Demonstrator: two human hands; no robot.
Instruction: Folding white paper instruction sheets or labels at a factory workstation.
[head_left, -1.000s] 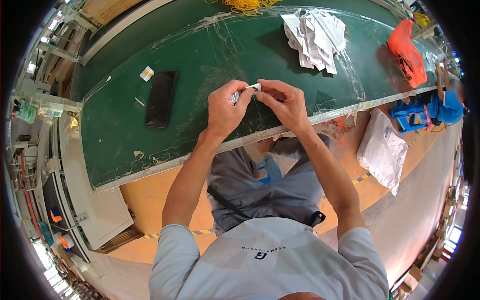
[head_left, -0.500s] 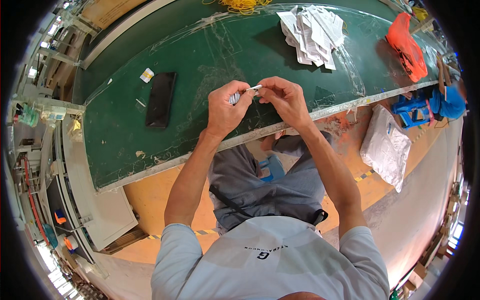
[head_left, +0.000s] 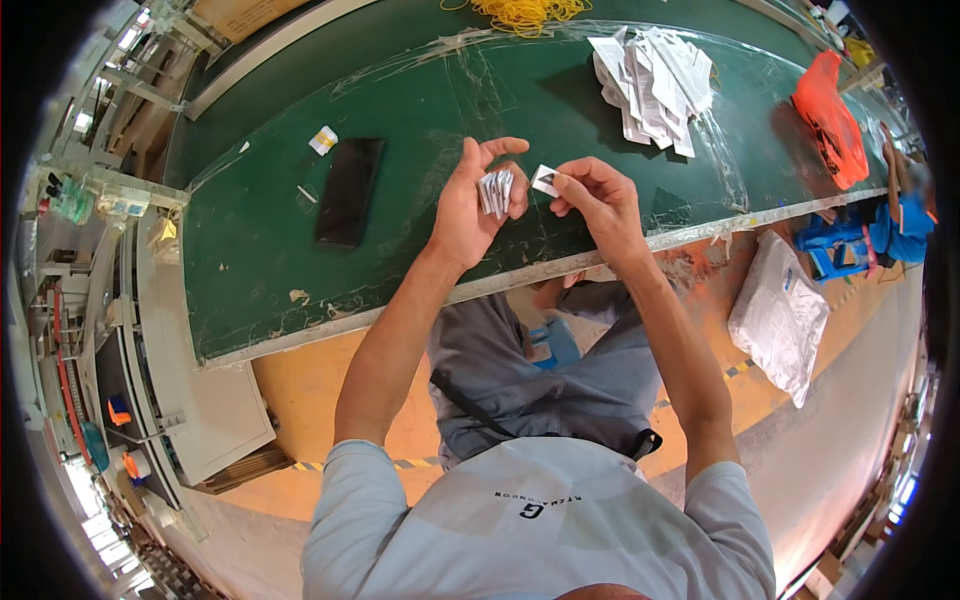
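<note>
My left hand [head_left: 462,212] cradles a bundle of small folded white paper slips [head_left: 496,193] in its curled fingers. Its thumb and index finger stretch out above the bundle. Just to the right, my right hand [head_left: 606,207] pinches one small white folded slip [head_left: 545,180] with a dark mark on it, between thumb and fingers. A narrow gap lies between this slip and the left hand. Both hands are over the near part of the green table [head_left: 270,240].
Left of my hands lie a black phone [head_left: 350,192] and a small white-and-yellow packet [head_left: 323,140]. Beyond are a pile of white paper pieces [head_left: 655,90], yellow bands [head_left: 532,14] and a red plastic bag [head_left: 832,122]. A silvery-white sack [head_left: 780,318] lies on the floor near a co-worker [head_left: 905,222].
My hands were together at one slip; now they are apart. The left thumb and index finger have spread, showing the bundle. The right hand holds its slip away to the right.
</note>
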